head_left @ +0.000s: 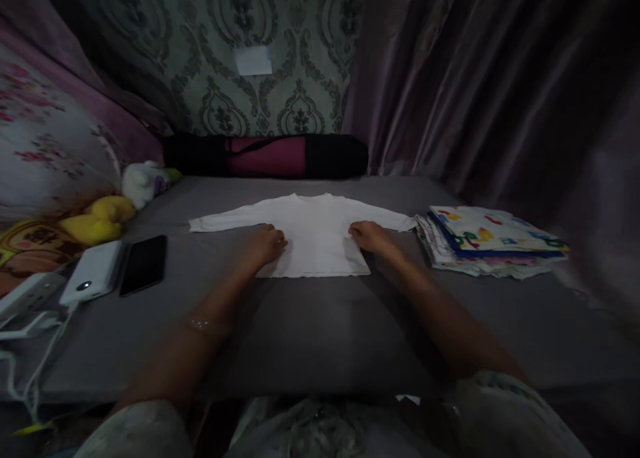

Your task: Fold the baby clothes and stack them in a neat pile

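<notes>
A white long-sleeved shirt (315,228) lies spread flat on the grey cloth surface, its neckline at the far side and both sleeves stretched outward. My left hand (269,245) is at the left side of its body, fingers curled together on the fabric edge. Opposite it, my right hand (371,237) pinches the shirt's right side, just below the sleeve. The fingertips of both hands are partly hidden in the dim light. To the right, close to the right cuff, sits a stack of folded clothes (500,231) with a colourful printed piece on top.
On the left lie a dark phone (144,265), a white power bank (93,271) with a cable and a power strip (33,295). Behind them are a yellow plush toy (100,219) and a white plush toy (143,183). A black and maroon long bag (267,157) runs along the wall.
</notes>
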The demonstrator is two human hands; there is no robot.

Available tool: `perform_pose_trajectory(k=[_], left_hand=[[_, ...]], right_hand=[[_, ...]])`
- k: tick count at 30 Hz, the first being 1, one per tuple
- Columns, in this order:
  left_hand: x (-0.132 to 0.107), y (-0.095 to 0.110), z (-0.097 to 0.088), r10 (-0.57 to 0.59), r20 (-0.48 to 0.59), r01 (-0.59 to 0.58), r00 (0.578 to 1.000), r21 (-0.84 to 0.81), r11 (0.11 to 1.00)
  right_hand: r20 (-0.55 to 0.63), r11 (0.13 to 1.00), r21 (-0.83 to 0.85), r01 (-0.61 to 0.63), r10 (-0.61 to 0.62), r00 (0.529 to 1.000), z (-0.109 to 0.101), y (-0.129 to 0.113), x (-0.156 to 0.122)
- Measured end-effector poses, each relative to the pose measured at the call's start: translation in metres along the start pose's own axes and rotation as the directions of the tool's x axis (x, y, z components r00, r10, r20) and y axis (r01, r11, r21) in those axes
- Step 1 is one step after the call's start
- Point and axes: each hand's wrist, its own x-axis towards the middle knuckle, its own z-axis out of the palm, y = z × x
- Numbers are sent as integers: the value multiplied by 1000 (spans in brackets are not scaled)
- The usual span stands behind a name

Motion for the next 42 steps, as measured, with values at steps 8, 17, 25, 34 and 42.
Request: perform_pose_trajectory(k=[8, 17, 25, 34, 42], left_hand=[[30, 58, 57, -1, -142, -1, 990, -16, 1000], [30, 57, 69, -50, -121, 50, 991, -7, 999], [23, 62, 65, -56, -71, 51, 996, -76, 996], [17, 65, 57, -7, 17, 9, 1000, -144, 989], [17, 65, 53, 3, 69, 10, 998, -182, 983]], right_hand=[[-131, 992, -125, 23, -40, 991, 65, -48, 26], [-114, 995, -102, 10, -22, 993, 72, -45, 27], [0, 989, -139, 43, -43, 999, 46, -46, 41], [-71, 980, -104, -171, 164, 984, 47, -35, 141], [-20, 967, -85, -241, 240, 971, 67, -23, 166]])
